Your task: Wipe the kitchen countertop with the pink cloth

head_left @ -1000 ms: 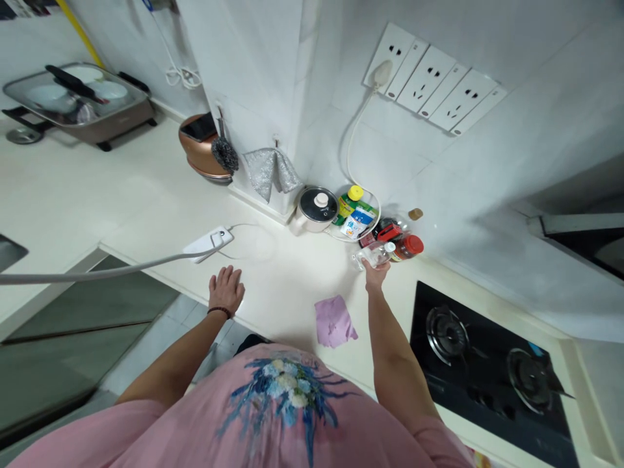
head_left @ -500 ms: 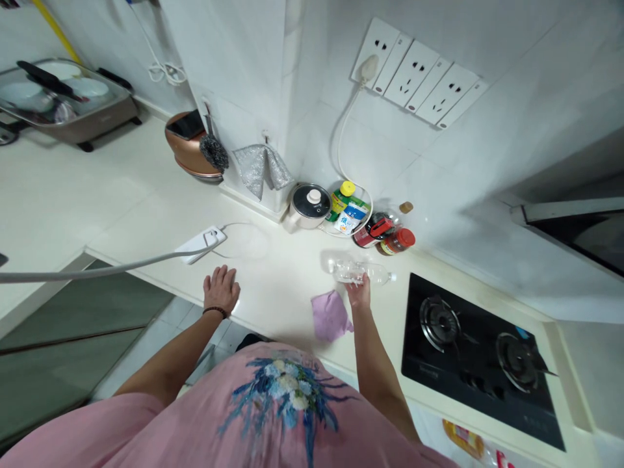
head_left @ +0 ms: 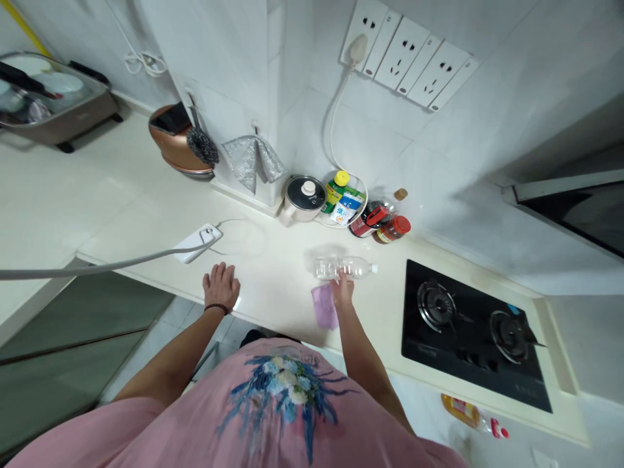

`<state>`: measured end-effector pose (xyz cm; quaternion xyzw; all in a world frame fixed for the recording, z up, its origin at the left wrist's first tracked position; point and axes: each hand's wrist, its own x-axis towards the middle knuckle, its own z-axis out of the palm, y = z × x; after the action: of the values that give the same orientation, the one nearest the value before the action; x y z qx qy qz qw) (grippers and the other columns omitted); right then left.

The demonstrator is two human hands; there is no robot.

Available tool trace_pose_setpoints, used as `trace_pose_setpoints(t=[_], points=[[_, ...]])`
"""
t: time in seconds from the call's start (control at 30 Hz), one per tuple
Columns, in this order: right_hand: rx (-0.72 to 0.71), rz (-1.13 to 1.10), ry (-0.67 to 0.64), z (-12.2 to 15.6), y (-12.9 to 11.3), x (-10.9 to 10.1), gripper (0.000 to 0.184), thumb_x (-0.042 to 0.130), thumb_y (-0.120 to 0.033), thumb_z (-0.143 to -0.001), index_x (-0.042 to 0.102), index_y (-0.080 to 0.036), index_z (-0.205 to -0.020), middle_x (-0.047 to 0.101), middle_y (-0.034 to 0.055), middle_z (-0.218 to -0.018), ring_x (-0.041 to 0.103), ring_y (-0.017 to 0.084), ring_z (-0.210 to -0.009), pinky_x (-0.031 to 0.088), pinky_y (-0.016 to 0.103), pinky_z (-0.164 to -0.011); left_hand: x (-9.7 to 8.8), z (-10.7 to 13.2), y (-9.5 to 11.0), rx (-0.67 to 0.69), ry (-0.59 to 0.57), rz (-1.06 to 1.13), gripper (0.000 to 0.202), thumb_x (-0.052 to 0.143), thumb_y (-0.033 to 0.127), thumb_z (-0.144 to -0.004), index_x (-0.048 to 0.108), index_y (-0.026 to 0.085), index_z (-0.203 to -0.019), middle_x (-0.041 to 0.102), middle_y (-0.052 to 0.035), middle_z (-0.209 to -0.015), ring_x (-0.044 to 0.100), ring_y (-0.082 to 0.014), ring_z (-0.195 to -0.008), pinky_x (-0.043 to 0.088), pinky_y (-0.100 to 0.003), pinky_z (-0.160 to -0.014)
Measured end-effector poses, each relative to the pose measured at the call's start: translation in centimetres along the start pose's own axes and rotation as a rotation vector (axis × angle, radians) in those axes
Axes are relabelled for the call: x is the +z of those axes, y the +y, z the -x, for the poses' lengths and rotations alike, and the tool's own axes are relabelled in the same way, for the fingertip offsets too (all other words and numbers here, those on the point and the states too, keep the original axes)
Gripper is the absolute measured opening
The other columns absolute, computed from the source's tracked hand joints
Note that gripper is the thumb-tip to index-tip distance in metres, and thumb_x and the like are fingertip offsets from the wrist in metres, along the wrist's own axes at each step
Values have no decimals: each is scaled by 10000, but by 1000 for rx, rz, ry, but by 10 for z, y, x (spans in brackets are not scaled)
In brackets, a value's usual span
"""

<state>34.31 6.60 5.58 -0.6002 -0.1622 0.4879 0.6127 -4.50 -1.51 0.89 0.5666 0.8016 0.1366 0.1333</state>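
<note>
My right hand (head_left: 343,288) is closed around a clear plastic bottle (head_left: 358,266) with a white cap, which lies on its side just above the counter or on it; I cannot tell which. A pink-purple cloth (head_left: 324,308) lies on the counter (head_left: 273,286) left of that wrist, partly covered by the hand. Resting flat at the counter's front edge is my left hand (head_left: 221,286), fingers stretched out and holding nothing. Beyond it lies a white power strip (head_left: 198,243) with a thick grey cable.
A black gas stove (head_left: 475,335) is set in at the right. Along the wall stand a small lidded pot (head_left: 305,197), a yellow-capped bottle (head_left: 335,190), a white-blue packet (head_left: 346,207) and a red-lidded jar (head_left: 392,229). An electric pan (head_left: 58,114) sits far left.
My right hand has moved left with the clear bottle, now covering the right side of the cloth. My left hand stays at the counter edge. The camera view has shifted slightly.
</note>
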Motion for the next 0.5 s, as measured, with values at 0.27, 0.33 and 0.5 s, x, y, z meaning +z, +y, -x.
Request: trace_pose_setpoints(t=[0.27, 0.33, 0.5], points=[[-299, 338, -100, 21, 10, 39, 685, 908, -437, -656, 606, -191, -1219, 764, 100, -1187, 723, 247, -1075, 595, 439, -1014, 1, -1, -1, 7, 11, 28, 598, 402, 348, -1007, 554, 159, -1553, 404, -173, -1724, 258, -332, -1642, 126, -610, -1341], [-343, 402, -160, 25, 17, 55, 729, 916, -452, -648, 575, -199, -1241, 753, 118, -1213, 726, 252, -1068, 606, 439, -993, 1, -1, -1, 3, 18, 34, 599, 411, 349, -1001, 553, 165, -1553, 399, -167, -1728, 258, -333, -1642, 121, -611, -1342], [-438, 579, -257, 28, 31, 81, 849, 892, -532, -703, 490, -219, -1382, 702, 137, -1316, 709, 269, -1140, 589, 476, -1026, 2, -1, -1, 2, 9, 31, 605, 408, 352, -1003, 544, 166, -1562, 394, -167, -1731, 253, -332, -1644, 121, -608, -1342]])
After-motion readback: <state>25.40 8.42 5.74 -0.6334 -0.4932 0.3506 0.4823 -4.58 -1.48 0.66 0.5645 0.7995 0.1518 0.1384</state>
